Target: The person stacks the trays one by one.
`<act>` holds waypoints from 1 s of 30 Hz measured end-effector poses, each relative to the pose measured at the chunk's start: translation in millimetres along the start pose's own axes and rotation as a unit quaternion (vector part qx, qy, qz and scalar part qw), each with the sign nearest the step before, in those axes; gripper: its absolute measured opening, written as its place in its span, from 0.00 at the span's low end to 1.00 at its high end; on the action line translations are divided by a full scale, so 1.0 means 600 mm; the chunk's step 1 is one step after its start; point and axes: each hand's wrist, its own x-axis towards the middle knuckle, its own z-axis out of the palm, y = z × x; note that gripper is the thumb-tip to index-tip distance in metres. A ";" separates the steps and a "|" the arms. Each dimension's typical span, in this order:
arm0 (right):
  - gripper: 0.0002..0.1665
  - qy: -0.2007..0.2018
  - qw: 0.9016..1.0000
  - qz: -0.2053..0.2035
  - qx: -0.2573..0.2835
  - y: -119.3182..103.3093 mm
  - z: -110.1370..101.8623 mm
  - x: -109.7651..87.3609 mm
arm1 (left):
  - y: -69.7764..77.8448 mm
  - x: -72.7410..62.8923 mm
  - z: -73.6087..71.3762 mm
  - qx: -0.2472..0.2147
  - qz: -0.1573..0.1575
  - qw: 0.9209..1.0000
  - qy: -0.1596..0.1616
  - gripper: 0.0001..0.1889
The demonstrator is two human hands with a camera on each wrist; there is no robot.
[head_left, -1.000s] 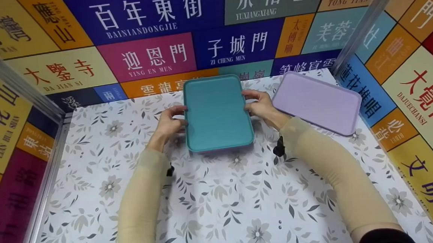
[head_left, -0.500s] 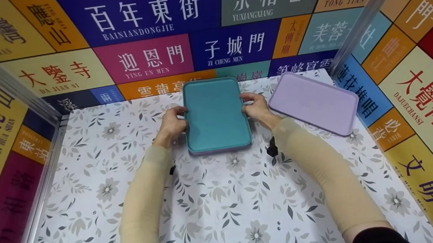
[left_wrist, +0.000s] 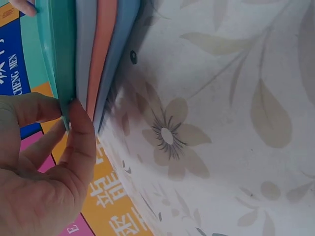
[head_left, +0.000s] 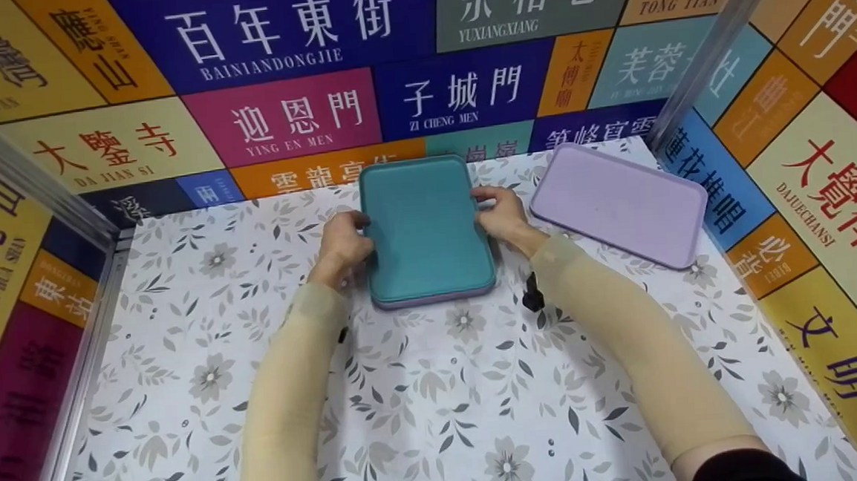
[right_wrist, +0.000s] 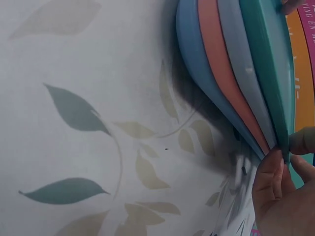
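Note:
A teal tray [head_left: 428, 229] lies on top of a stack at the back middle of the table. Under it the wrist views show a pale grey-lavender tray [left_wrist: 86, 39], a coral tray [left_wrist: 104, 39] and a blue tray [left_wrist: 120, 46]. My left hand [head_left: 343, 244] pinches the teal tray's left rim between thumb and fingers. On the opposite rim, my right hand [head_left: 503, 215] pinches the same tray. Whether the teal tray rests fully on the one below cannot be told.
A separate lilac tray [head_left: 620, 206] lies at an angle to the right of the stack. Printed wall panels [head_left: 279, 116] enclose the back and sides. The table [head_left: 438, 403] wears a white floral cover.
The teal tray has come down slightly, and more of the lavender edge shows beneath its front. Both hands keep their hold on its rims. The head view has shifted a little.

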 end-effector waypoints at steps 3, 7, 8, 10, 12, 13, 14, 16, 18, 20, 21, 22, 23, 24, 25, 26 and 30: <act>0.36 0.005 1.000 -0.008 -0.024 0.002 0.001 -0.001 | -0.004 -0.001 0.003 0.004 0.003 1.000 -0.001 0.33; 0.36 0.009 0.998 -0.025 -0.052 0.002 0.002 -0.002 | -0.005 -0.001 0.006 -0.008 -0.004 1.000 -0.004 0.32; 0.36 0.009 0.998 -0.030 -0.059 0.002 0.002 -0.002 | -0.005 -0.001 0.006 -0.007 -0.007 1.000 -0.004 0.32; 0.35 0.007 0.997 -0.037 -0.068 0.002 0.001 -0.003 | -0.002 0.000 0.005 -0.001 -0.014 1.000 -0.006 0.33; 0.35 0.003 0.997 -0.040 -0.069 0.001 -0.001 -0.005 | 0.002 0.000 0.003 0.003 -0.024 1.000 -0.010 0.33; 0.35 0.001 0.997 -0.040 -0.066 0.001 -0.002 -0.006 | 0.004 0.000 0.002 0.006 -0.029 0.999 -0.013 0.33; 0.35 -0.002 0.997 -0.039 -0.061 0.001 -0.004 -0.007 | 0.006 0.000 0.001 0.009 -0.033 0.999 -0.015 0.33; 0.35 -0.007 0.998 -0.035 -0.048 0.000 -0.008 -0.011 | 0.012 0.000 0.000 0.022 -0.035 0.999 -0.019 0.32; 0.34 -0.013 0.999 -0.028 -0.032 0.000 -0.013 -0.015 | 0.018 0.001 -0.001 0.033 -0.036 0.999 -0.022 0.31; 0.33 -0.018 0.999 -0.024 -0.022 0.001 -0.018 -0.019 | 0.023 0.002 -0.002 0.045 -0.037 0.998 -0.023 0.29; 0.31 -0.021 0.999 -0.021 -0.019 0.002 -0.021 -0.021 | 0.025 0.002 -0.002 0.050 -0.035 0.998 -0.023 0.29; 0.30 -0.025 0.999 -0.016 -0.012 0.002 -0.024 -0.024 | 0.028 0.001 -0.003 0.052 -0.037 0.998 -0.025 0.28; 0.29 -0.027 1.000 -0.012 -0.005 0.003 -0.028 -0.026 | 0.031 0.001 -0.003 0.059 -0.034 0.997 -0.024 0.28; 0.29 -0.031 0.999 -0.008 0.000 0.004 -0.032 -0.028 | 0.034 -0.001 -0.003 0.066 -0.029 0.997 -0.023 0.28; 0.28 -0.034 0.999 -0.004 0.004 0.005 -0.037 -0.030 | 0.037 -0.003 -0.003 0.072 -0.025 0.997 -0.021 0.27; 0.28 -0.036 0.999 -0.001 0.005 0.005 -0.042 -0.032 | 0.040 -0.005 -0.004 0.082 -0.019 0.996 -0.017 0.27; 0.28 -0.041 0.999 -0.006 -0.008 0.007 -0.067 -0.040 | 0.057 -0.011 -0.003 0.139 0.005 0.990 0.005 0.23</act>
